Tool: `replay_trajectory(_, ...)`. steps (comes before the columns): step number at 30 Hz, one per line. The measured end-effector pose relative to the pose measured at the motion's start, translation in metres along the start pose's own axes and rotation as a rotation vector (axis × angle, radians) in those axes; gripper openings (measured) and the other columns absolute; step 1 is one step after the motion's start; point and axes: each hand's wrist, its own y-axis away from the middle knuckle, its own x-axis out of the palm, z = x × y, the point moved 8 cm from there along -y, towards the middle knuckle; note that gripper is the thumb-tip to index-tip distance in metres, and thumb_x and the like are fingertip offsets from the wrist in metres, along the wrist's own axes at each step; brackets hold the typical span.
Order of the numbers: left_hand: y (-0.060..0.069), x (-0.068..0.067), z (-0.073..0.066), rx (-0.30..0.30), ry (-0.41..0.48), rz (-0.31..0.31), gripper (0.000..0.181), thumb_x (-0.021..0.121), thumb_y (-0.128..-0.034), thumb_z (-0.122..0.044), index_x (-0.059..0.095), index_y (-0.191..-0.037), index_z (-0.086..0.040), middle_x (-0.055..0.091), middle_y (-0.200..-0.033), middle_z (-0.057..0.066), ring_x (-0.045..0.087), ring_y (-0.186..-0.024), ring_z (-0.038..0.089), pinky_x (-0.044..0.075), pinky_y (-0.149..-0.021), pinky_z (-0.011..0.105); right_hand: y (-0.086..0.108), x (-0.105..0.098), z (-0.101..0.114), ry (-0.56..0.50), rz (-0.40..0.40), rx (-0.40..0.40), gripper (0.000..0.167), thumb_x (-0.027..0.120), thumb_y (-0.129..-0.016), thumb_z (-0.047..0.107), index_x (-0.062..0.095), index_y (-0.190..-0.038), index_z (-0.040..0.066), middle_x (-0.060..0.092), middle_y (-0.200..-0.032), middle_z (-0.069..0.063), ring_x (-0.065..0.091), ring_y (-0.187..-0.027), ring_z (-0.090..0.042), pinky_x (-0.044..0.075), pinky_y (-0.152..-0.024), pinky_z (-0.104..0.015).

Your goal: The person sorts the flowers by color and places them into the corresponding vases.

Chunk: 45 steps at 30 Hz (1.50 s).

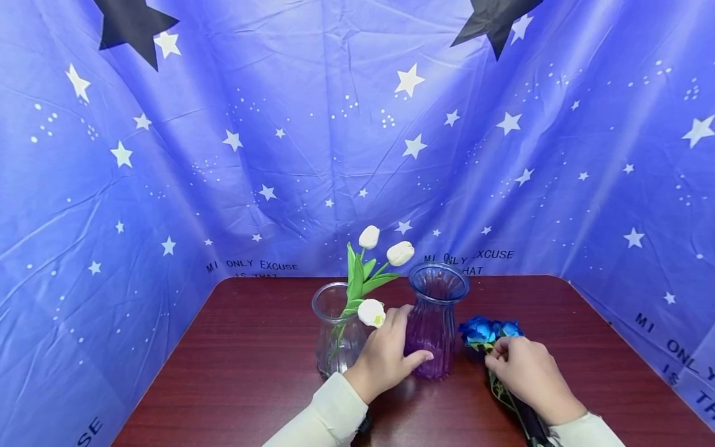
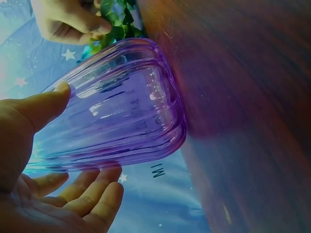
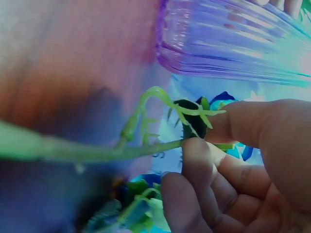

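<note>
Left hand: the left hand [image 1: 385,355] held the purple vase [image 1: 438,332] around its side, thumb on the near face, fingers round the left; I took this as steadying, since the grip looked light.
Purple vase: stood upright on the tabletop [image 1: 240,354], mouth up, no flower in it; set between both hands, probably for easy reach from either.
Right hand: the right hand [image 1: 530,375] pinched a green stem [image 3: 107,153] between thumb and fingertips, just below the bloom, perhaps because the head end was simplest to lift.
Blue flowers: the blue flowers [image 1: 478,331] were right of the purple vase, heads to the far side, stems toward the person; a second stalk showed below the pinched one. Whether the pinched one was clear of the wood, I could not tell.
Clear vase: the clear vase [image 1: 326,341] stood left of the purple one, partly behind the left forearm.
Tulips: three white tulips [image 1: 400,253] leaned right in it, propped by the rim, one bloom drooping near the left hand.
Backdrop: starry blue cloth [image 1: 335,124] hung behind.
</note>
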Motion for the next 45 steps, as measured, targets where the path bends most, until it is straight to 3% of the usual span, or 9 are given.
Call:
replay_trajectory(9, 0.000, 0.001, 0.001, 0.014, -0.002, -0.010, 0.080, 0.082, -0.0872, -0.045, 0.044, -0.144, -0.003, 0.059, -0.120, 0.010, 0.066, -0.097, 0.019, 0.060, -0.083, 0.032, 0.000, -0.034, 0.008, 0.012, -0.145, -0.065, 0.016, 0.075, -0.083, 0.018, 0.064, -0.071, 0.019, 0.050, -0.059, 0.010, 0.043, -0.055, -0.014, 0.033, -0.053, -0.031)
replay_trajectory(18, 0.000, 0.000, 0.001, 0.016, -0.005, 0.018, 0.080, 0.083, -0.0865, -0.043, 0.043, -0.144, -0.002, 0.058, -0.119, 0.011, 0.066, -0.093, 0.019, 0.060, -0.081, 0.033, -0.002, -0.055, 0.017, 0.000, -0.197, -0.058, 0.012, 0.076, -0.085, 0.022, 0.069, -0.077, 0.018, 0.057, -0.063, 0.010, 0.045, -0.055, -0.014, 0.033, -0.052, -0.031)
replay_trajectory(28, -0.001, -0.001, 0.001, 0.018, -0.007, 0.000, 0.081, 0.085, -0.0828, -0.041, 0.045, -0.141, -0.001, 0.059, -0.116, 0.009, 0.066, -0.096, 0.019, 0.060, -0.084, 0.032, -0.003, -0.089, 0.032, -0.029, -0.335, -0.095, 0.009, 0.079, -0.084, 0.021, 0.073, -0.078, 0.021, 0.060, -0.061, 0.013, 0.044, -0.051, -0.006, 0.032, -0.050, -0.027)
replay_trajectory(35, -0.002, -0.002, -0.002, 0.037, -0.027, -0.026, 0.082, 0.087, -0.0814, -0.040, 0.046, -0.140, 0.000, 0.060, -0.116, 0.011, 0.066, -0.095, 0.019, 0.059, -0.084, 0.032, -0.001, -0.115, 0.041, -0.061, -0.389, -0.115, 0.006, 0.077, -0.088, 0.023, 0.074, -0.082, 0.021, 0.061, -0.058, 0.012, 0.046, -0.046, -0.003, 0.034, -0.050, -0.027)
replay_trajectory(45, -0.001, -0.001, -0.002, 0.031, -0.029, -0.009, 0.082, 0.086, -0.0817, -0.040, 0.046, -0.141, 0.000, 0.060, -0.116, 0.012, 0.066, -0.097, 0.021, 0.059, -0.086, 0.034, 0.010, -0.145, 0.056, -0.112, -0.532, -0.114, 0.013, 0.080, -0.084, 0.024, 0.071, -0.076, 0.030, 0.065, -0.061, 0.009, 0.050, -0.051, -0.001, 0.035, -0.055, -0.026)
